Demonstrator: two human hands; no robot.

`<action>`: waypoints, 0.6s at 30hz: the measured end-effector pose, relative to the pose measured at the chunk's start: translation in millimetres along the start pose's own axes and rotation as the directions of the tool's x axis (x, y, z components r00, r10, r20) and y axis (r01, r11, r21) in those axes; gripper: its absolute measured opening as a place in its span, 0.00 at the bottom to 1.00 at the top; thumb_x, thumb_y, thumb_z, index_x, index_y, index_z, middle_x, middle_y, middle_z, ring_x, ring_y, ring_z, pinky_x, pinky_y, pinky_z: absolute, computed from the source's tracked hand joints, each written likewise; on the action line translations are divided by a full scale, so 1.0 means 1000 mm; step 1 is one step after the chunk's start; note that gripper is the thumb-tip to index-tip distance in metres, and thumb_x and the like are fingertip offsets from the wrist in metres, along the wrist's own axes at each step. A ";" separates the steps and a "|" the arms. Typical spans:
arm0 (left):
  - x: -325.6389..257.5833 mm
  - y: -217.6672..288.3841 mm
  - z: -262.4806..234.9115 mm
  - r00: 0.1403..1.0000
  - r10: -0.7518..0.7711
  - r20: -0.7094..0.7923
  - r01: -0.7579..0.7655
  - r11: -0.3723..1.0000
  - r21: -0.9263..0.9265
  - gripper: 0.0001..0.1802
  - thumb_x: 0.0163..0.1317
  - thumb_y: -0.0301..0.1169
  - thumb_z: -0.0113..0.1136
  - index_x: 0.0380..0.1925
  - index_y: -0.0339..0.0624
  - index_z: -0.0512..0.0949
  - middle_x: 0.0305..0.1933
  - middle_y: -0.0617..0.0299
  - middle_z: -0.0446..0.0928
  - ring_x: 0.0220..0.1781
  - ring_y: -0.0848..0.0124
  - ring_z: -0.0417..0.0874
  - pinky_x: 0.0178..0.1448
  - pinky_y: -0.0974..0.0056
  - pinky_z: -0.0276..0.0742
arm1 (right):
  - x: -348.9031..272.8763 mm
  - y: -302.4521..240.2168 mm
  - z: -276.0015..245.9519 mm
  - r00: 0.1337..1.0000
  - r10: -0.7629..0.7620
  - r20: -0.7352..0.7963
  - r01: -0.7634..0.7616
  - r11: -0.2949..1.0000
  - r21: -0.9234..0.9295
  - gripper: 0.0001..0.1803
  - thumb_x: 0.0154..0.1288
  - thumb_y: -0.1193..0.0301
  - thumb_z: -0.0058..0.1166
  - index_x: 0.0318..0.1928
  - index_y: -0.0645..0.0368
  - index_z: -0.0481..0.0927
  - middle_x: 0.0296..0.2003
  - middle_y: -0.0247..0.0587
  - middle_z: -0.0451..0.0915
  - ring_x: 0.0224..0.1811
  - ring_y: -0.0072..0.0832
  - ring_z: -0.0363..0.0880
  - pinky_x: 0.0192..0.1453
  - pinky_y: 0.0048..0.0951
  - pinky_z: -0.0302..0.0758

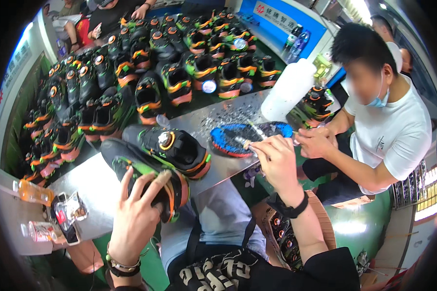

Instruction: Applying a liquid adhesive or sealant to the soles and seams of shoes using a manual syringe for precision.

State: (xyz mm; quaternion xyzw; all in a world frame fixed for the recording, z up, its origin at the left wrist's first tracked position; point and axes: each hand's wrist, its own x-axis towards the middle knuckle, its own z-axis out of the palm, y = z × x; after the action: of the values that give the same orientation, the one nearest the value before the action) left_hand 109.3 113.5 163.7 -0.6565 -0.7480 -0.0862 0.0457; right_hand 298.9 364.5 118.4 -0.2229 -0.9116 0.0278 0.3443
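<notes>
My left hand (133, 208) grips a black sneaker (115, 151) with green and orange trim near its heel, at the front edge of the metal table. Against it lies another black sneaker (187, 150), an orange-ringed dial on its tongue. My right hand (280, 157) is closed, pinching a slim light-coloured tool (242, 141) whose exact kind I cannot make out. The tool's tip is over a blue-edged, black-smeared, shoe-shaped piece (220, 138) on the table. Another thin pale stick (256, 128) lies across that piece.
Many similar sneakers (150, 92) fill the table's far side. A white bottle (287, 89) stands beyond the blue-edged piece, amid dark crumbs. To my right sits a masked co-worker (393, 126), hands near the table. Drink bottles (34, 193) and a phone-like item (65, 218) lie at left; a carton (320, 213) of shoes is below.
</notes>
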 end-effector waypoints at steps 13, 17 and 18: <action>-0.001 -0.003 0.009 0.991 -0.128 0.023 0.128 0.991 0.029 0.06 0.42 0.26 0.57 0.19 0.39 0.83 0.67 0.57 0.66 0.68 0.62 0.64 0.74 0.49 0.52 | 0.057 -0.090 0.035 0.934 -0.342 0.099 0.233 0.798 0.556 0.05 0.51 0.78 0.62 0.30 0.61 0.81 0.28 0.40 0.79 0.31 0.37 0.79 0.35 0.32 0.75; 0.008 -0.014 0.013 0.998 -0.049 0.030 0.049 0.999 -0.005 0.07 0.39 0.26 0.58 0.20 0.37 0.83 0.62 0.51 0.70 0.69 0.61 0.64 0.74 0.49 0.52 | 0.060 -0.100 0.050 0.929 -0.342 0.138 0.204 0.787 0.582 0.06 0.50 0.82 0.58 0.31 0.61 0.81 0.29 0.41 0.80 0.33 0.39 0.80 0.37 0.33 0.77; 0.009 -0.017 0.014 0.999 -0.026 0.035 0.026 1.000 -0.015 0.08 0.39 0.26 0.59 0.20 0.36 0.83 0.62 0.50 0.70 0.69 0.60 0.64 0.74 0.48 0.52 | 0.059 -0.100 0.051 0.937 -0.332 0.113 0.204 0.779 0.592 0.06 0.49 0.81 0.60 0.31 0.61 0.82 0.29 0.42 0.80 0.31 0.36 0.81 0.35 0.31 0.77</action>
State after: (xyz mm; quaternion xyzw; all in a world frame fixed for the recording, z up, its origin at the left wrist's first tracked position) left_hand 92.2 122.9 150.1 -0.6483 -0.7565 -0.0812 0.0265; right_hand 188.1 304.6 136.2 0.0276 -0.9145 0.2737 0.2967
